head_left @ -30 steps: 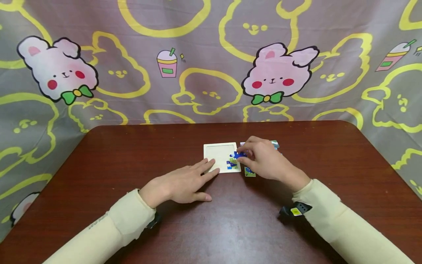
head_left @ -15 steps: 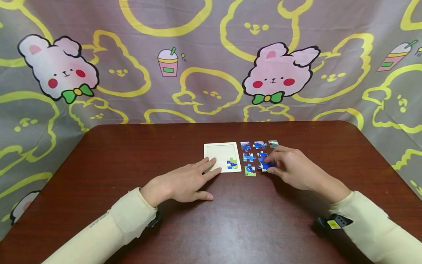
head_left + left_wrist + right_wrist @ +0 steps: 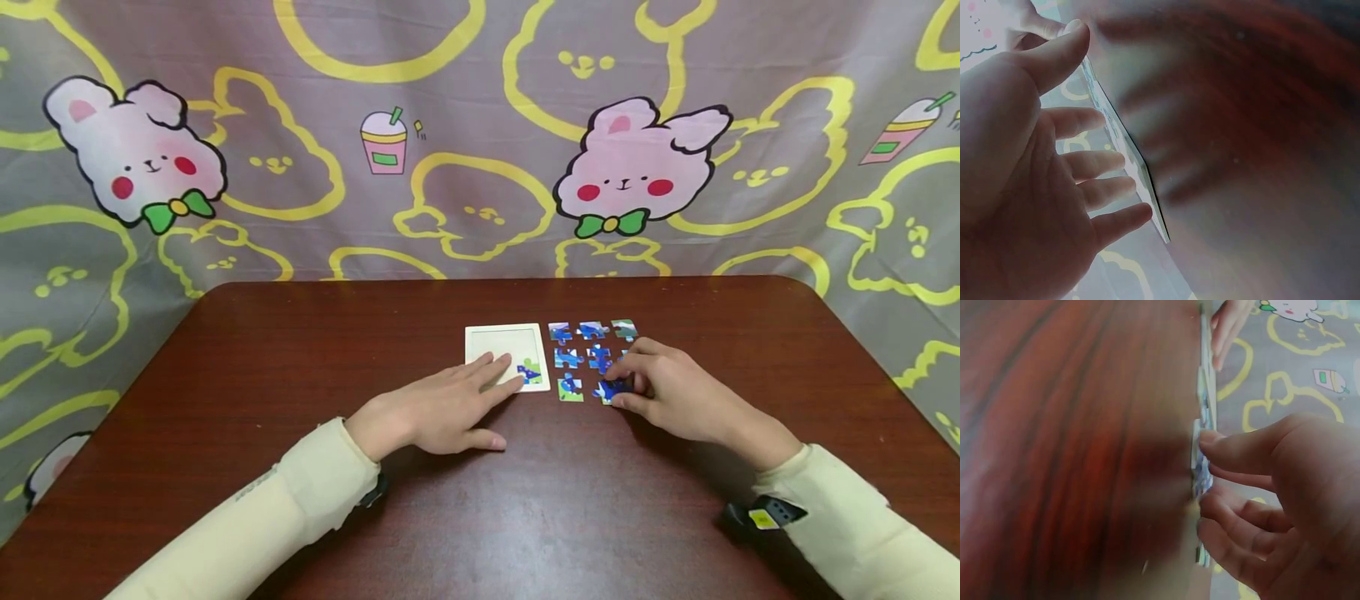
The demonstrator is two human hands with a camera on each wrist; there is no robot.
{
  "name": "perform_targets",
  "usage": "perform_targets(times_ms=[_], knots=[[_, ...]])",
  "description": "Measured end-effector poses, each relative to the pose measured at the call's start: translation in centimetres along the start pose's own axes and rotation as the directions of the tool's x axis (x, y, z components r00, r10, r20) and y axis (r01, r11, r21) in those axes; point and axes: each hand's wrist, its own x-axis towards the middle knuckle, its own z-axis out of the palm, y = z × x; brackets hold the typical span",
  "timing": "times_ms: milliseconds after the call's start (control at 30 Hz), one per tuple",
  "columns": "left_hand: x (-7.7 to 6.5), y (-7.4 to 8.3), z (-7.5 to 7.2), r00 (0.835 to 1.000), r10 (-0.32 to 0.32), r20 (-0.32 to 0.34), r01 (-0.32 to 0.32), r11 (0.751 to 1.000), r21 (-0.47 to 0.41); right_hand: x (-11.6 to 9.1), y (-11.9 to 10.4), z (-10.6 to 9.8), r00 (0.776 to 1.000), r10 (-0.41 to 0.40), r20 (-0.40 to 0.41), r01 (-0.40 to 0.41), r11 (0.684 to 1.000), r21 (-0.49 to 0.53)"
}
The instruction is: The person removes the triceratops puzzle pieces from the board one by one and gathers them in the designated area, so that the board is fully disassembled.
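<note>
My left hand (image 3: 442,412) lies with straight, spread fingers on the front left part of a white square puzzle tray (image 3: 495,342). One blue and green jigsaw piece (image 3: 532,371) sits in the tray's lower right corner. To the right of the tray, my right hand (image 3: 678,393) pinches a mostly blue jigsaw piece (image 3: 608,390) between thumb and fingers, low at the tabletop. The right wrist view shows the thumb (image 3: 1225,445) at one side of the pieces and the curled fingers at the other. Part of the pinched piece is hidden by the fingers.
Several loose jigsaw pieces lie in rough rows right of the tray, among them a blue piece (image 3: 591,330) at the back and a blue and green piece (image 3: 570,387) in front. The brown table (image 3: 360,333) ends at a patterned curtain (image 3: 480,125).
My right hand has moved from over the tray to the right with the blue jigsaw piece, then slightly towards the front. My left hand has slid a little right on the tray.
</note>
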Motion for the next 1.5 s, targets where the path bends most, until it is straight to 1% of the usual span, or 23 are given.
perform_targets(times_ms=[100,267,467,633,767,867,1000,1100,1300,1500], knots=[[0.2,0.1,0.0,1.000,-0.011,0.012,0.011,1.000,0.000,0.6,-0.6,-0.1,1.000,0.009,-0.024,-0.009,1.000,0.002],[0.3,0.1,-0.1,0.999,-0.025,0.024,0.025,1.000,0.001,2.1,-2.0,0.0,0.999,-0.017,-0.038,0.018,0.999,0.026],[0.4,0.1,0.0,1.000,-0.021,0.016,0.021,1.000,0.016,4.3,-3.5,1.2,0.998,-0.056,-0.003,0.056,0.997,0.057],[0.5,0.2,0.0,1.000,-0.022,0.018,0.022,0.999,0.023,5.9,-4.1,2.4,0.996,-0.090,0.025,0.088,0.993,0.079],[0.5,0.3,0.0,1.000,-0.024,0.019,0.024,0.999,0.031,7.0,-4.4,2.9,0.993,-0.109,0.051,0.104,0.991,0.087],[0.4,0.3,0.0,0.999,-0.026,0.020,0.025,0.999,0.026,7.6,-4.9,2.8,0.990,-0.089,0.105,0.079,0.993,0.089],[0.4,0.2,0.1,0.999,-0.026,0.019,0.025,0.999,0.021,8.3,-5.5,2.6,0.982,-0.028,0.185,0.014,0.997,0.079],[0.4,0.3,0.2,0.999,-0.031,0.019,0.031,0.999,0.019,8.9,-5.6,2.7,0.975,-0.001,0.221,-0.016,0.997,0.073],[0.4,0.3,0.2,0.999,-0.034,0.019,0.033,0.999,0.028,9.7,-6.2,2.6,0.963,0.036,0.266,-0.051,0.998,0.048],[0.4,0.3,0.3,0.999,-0.029,0.019,0.029,0.999,0.029,10.1,-6.4,2.7,0.953,0.070,0.296,-0.084,0.996,0.034]])
